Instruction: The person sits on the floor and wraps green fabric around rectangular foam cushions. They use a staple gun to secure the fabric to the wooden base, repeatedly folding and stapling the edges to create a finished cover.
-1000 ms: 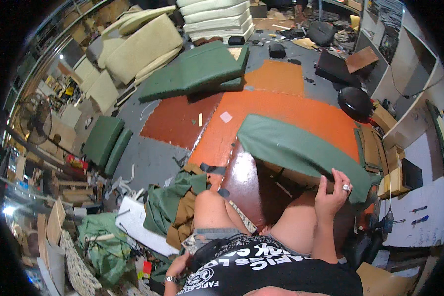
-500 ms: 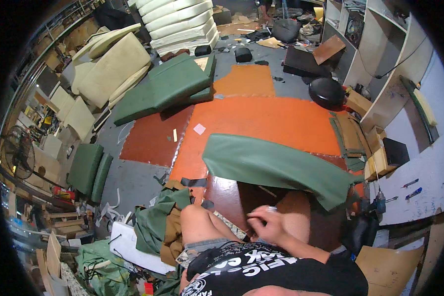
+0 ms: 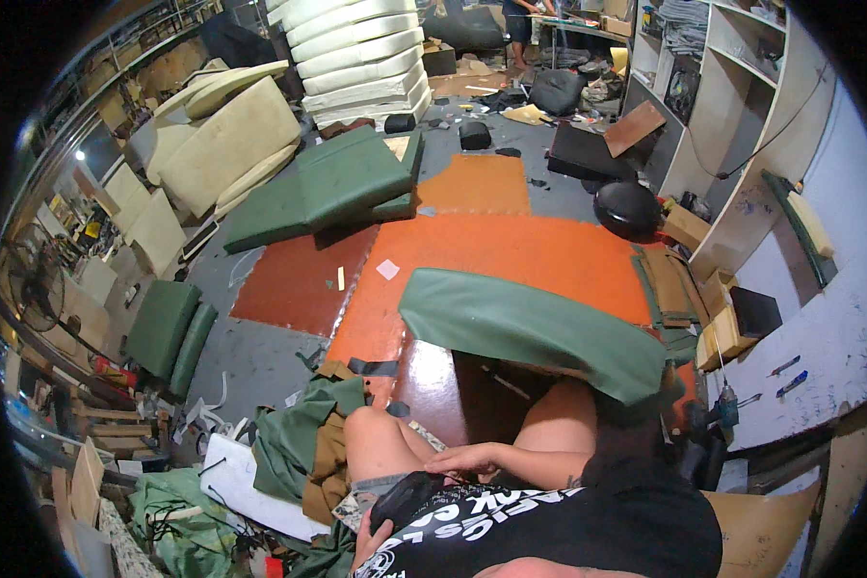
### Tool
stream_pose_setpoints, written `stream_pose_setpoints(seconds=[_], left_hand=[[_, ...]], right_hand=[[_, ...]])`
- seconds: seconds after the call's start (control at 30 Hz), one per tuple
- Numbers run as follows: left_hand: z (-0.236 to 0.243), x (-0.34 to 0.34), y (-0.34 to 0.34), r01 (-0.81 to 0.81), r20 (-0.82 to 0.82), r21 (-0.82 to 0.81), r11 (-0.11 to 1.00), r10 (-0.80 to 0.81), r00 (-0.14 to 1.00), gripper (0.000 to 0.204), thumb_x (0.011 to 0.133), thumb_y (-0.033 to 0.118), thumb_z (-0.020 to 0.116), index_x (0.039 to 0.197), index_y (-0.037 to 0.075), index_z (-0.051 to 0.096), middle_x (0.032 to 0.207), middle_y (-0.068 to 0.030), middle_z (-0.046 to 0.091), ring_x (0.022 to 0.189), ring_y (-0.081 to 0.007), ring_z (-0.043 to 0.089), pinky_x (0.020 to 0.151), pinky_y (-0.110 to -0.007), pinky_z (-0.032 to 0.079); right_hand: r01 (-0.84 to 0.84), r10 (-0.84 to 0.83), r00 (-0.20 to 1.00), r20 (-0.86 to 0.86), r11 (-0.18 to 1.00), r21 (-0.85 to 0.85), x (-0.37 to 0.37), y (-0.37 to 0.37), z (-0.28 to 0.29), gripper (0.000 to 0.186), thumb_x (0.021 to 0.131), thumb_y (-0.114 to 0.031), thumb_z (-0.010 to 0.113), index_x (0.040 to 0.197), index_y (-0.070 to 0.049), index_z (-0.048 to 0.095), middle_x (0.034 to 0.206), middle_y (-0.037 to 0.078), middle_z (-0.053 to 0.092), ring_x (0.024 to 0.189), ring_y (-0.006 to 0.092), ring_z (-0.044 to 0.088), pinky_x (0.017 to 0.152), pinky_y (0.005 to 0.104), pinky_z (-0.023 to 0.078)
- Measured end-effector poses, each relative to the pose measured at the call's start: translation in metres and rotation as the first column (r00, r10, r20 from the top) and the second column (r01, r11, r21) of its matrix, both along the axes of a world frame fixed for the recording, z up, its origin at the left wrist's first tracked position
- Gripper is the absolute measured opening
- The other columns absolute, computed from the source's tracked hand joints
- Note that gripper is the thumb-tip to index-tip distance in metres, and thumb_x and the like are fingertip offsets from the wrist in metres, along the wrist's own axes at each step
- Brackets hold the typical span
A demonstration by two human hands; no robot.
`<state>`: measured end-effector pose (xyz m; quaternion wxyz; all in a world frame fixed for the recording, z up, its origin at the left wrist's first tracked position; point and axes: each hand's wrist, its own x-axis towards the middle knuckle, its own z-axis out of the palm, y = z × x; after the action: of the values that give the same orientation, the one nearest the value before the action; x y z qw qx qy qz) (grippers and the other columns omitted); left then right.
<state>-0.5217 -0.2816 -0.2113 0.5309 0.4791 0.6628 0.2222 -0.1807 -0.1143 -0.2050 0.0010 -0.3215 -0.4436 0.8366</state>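
Note:
My right hand (image 3: 464, 460) lies across my lap, its fingers stretched out toward my left thigh, with nothing seen in it. Low in the view, my left hand (image 3: 374, 541) is partly hidden; its fingers curl against the edge of a dark cloth bundle (image 3: 407, 501) at my waist. In front of my knees lies a long green leatherette piece (image 3: 530, 328), apart from both hands. Its near edge overlaps dark brown sheeting (image 3: 486, 395). To the left of my leg is a heap of green and brown leatherette (image 3: 303, 438).
Green padded cushions (image 3: 318, 183) lie past the orange floor sheet (image 3: 520, 246). Cream foam pieces (image 3: 226, 144) and a white foam stack (image 3: 361, 63) stand behind. On the right are a drill (image 3: 727, 409), wooden blocks (image 3: 722, 342) and shelving (image 3: 732, 135). Far back, a person (image 3: 518, 29) stands by a table.
My right hand has moved left and down from above my right thigh onto my lap, its fingers straightening. More of my left hand shows. The view has tilted up, revealing the far table.

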Motion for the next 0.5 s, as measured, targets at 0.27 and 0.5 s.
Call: stream_pose_setpoints(seconds=[0.27,0.5], left_hand=[[0.046,0.053,0.053,0.167,0.440,0.028,0.986,-0.162,0.883,0.064,0.100,0.027,0.076,0.151,-0.001,0.049,0.140,-0.0102,0.063,0.126,-0.0187,0.059,0.112,-0.035,0.045],[0.049,0.101,0.104,0.429,0.441,0.092,0.899,-0.423,0.792,0.068,0.097,0.029,0.081,0.152,0.004,0.050,0.136,-0.0109,0.064,0.126,-0.0198,0.060,0.111,-0.035,0.047]], right_hand=[[-0.054,-0.053,0.965,0.259,0.919,0.391,0.054,-0.017,0.092,0.066,0.102,-0.052,0.070,0.154,-0.011,0.058,0.091,0.002,0.068,0.067,0.0094,0.060,0.057,0.0273,0.046],[0.067,-0.257,0.878,0.404,0.901,0.429,0.101,-0.062,0.122,0.068,0.101,-0.051,0.072,0.155,-0.011,0.058,0.105,0.008,0.077,0.077,0.0135,0.069,0.069,0.0312,0.057]])
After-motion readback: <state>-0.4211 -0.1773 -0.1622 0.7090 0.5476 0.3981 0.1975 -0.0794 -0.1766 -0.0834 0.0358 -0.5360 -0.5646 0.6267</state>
